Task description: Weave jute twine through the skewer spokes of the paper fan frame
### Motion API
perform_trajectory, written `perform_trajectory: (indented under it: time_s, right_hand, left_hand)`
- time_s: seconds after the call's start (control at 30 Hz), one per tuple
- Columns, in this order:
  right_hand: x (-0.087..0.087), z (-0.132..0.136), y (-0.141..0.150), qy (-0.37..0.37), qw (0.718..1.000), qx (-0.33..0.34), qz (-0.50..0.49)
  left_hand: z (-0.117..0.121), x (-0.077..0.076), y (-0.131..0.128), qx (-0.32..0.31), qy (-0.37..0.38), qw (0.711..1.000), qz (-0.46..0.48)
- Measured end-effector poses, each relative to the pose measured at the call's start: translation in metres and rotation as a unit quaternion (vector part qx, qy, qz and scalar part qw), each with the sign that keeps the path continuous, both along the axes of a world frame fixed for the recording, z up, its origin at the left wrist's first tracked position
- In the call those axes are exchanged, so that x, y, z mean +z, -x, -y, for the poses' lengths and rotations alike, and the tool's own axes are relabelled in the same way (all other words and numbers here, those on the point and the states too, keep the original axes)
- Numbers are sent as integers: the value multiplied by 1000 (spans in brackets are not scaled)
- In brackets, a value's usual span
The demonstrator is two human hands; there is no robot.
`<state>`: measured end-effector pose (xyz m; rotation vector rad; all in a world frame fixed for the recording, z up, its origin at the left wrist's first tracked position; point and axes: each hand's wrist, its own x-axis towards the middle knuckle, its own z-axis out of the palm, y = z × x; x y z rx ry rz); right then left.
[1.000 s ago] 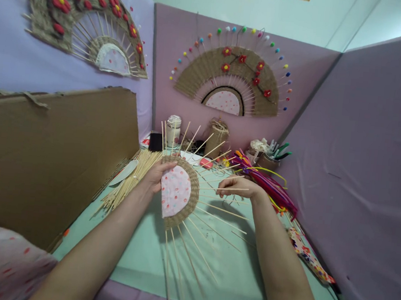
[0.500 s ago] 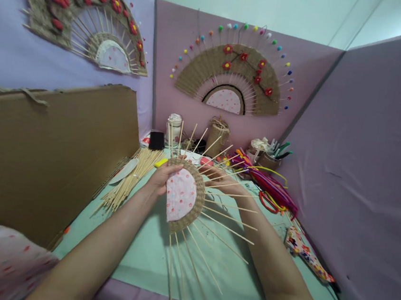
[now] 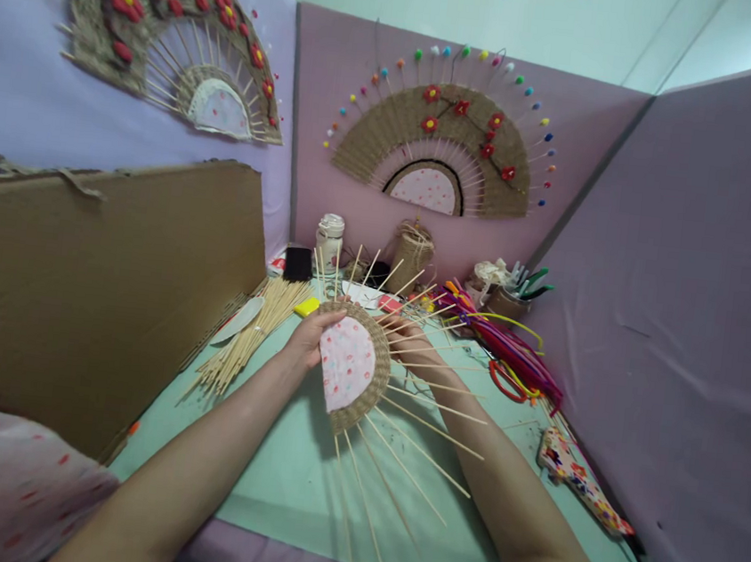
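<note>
A half-round woven fan is held up in front of me, tilted, with a twine band around a white cloth centre dotted in pink. Several thin wooden sticks spread outward from its band. My left hand is closed on the fan's upper left corner, thumb on the front. At the upper right edge, my right hand reaches behind the sticks with its fingers bent near the band. The sticks partly cover those fingers, and what they pinch is hidden.
Loose sticks lie left beside a cardboard panel. A yellow block, a white jar and a twine roll stand behind. Right are pipe cleaners, red-handled scissors and a flowered glue gun.
The fan has turned slightly, its lower sticks swinging to the right. Both hands keep their places on it. The whole view has shifted a little.
</note>
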<state>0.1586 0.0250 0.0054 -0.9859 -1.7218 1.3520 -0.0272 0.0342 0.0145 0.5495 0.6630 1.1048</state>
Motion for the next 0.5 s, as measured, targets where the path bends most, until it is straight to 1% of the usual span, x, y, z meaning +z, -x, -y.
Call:
perform_trajectory:
  time_s: [0.07,0.1,0.13,0.23,0.3,0.4,0.5]
  right_hand:
    - [4,1,-2,-10,999,-39,-36]
    - [6,2,-5,-13,998,-46,-39]
    - [8,3,-8,-14,999,-38,-31]
    - [15,6,-23,-25,1000,9,-8]
    - [20,8,-32,-23,998,50,5]
    - [30,12,-41,17,994,107,28]
    - [38,15,-44,41,990,126,54]
  left_hand:
    - [0,-2,-1,-6,10,1000,-8]
    - [1,-3,-1,-15,15,1000,-13]
    - [1,-4,-2,-27,17,999,-15]
    - [3,-8,-4,-66,10,998,-9]
    - [5,-10,-5,-110,15,994,-7]
    - [7,-14,-7,-182,40,982,3]
    - [9,-22,-7,-242,69,967,21]
